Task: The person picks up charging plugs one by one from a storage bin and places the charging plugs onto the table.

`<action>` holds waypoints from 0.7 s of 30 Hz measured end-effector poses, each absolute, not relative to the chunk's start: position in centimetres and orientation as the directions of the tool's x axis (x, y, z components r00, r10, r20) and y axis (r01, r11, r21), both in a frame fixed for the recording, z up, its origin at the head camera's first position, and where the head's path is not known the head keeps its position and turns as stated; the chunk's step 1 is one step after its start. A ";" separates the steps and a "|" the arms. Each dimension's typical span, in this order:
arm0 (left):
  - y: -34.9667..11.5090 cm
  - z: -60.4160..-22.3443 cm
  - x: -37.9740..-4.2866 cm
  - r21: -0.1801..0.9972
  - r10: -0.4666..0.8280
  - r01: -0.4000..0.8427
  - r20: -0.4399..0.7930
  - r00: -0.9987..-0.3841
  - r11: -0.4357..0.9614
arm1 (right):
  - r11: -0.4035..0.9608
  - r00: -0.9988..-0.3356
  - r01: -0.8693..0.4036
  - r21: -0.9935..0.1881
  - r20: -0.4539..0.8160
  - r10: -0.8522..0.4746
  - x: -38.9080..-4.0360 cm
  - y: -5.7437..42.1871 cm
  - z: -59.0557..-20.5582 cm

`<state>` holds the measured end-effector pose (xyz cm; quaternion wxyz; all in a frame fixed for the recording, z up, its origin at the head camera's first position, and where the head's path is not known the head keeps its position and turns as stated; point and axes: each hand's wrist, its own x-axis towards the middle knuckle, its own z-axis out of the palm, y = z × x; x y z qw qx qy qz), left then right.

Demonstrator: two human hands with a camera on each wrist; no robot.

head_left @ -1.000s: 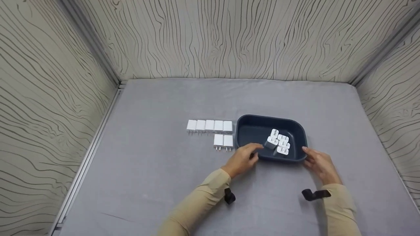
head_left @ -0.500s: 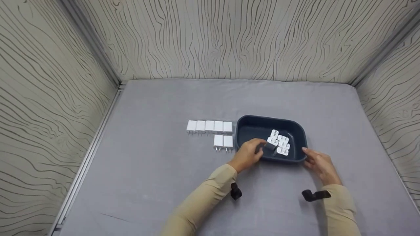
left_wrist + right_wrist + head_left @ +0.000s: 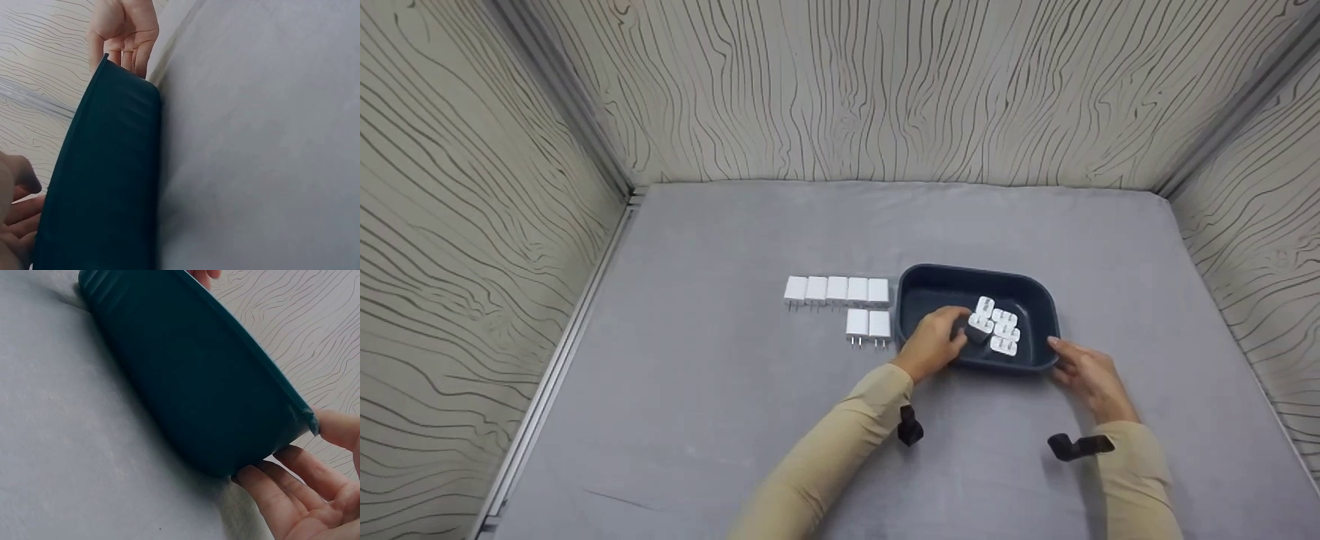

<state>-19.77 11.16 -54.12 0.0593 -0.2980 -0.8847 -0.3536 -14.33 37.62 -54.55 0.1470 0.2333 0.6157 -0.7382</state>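
Note:
A dark blue plastic basin [image 3: 930, 271] stands on the table, with several white plug adapters [image 3: 1003, 331] standing prongs up inside. My left hand [image 3: 934, 341] reaches over its near wall. The thumb and index fingertip are beside the left side of the nearest adapter [image 3: 979, 327]; contact cannot be made out. In the left wrist view, the basin wall [image 3: 107, 169] hides what lies beyond those fingers. My right hand [image 3: 1095, 379] holds the basin's right end, thumb at the rim and fingers [image 3: 281, 489] against the outside wall, as the right wrist view shows.
Left of the basin, several white adapters [image 3: 837, 289] lie side by side in a row. Two more adapters [image 3: 868, 324] lie in front of that row's right end, prongs toward me. Wood-patterned panels [image 3: 847, 90] enclose the grey cloth-covered table [image 3: 697, 390].
My left hand has moved to the right and farther into the basin, up beside the nearest adapter. The right hand keeps its hold on the basin, and the adapters stay where they were.

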 end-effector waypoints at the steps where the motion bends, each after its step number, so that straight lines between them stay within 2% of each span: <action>1: 11.2 -54.2 -19.8 0.593 0.484 0.564 0.309 -0.818 0.575 | -0.192 -0.847 0.505 -0.841 -0.526 0.074 -14.3 37.6 -54.7; 7: 11.6 -54.2 -19.9 0.609 0.489 0.526 0.245 -0.837 0.595 | -0.165 -0.842 0.515 -0.842 -0.532 0.088 -14.3 37.6 -54.6; 21: 12.3 -53.9 -20.5 0.611 0.576 0.517 0.119 -0.809 0.599 | -0.210 -0.844 0.506 -0.836 -0.530 0.076 -14.4 37.6 -54.6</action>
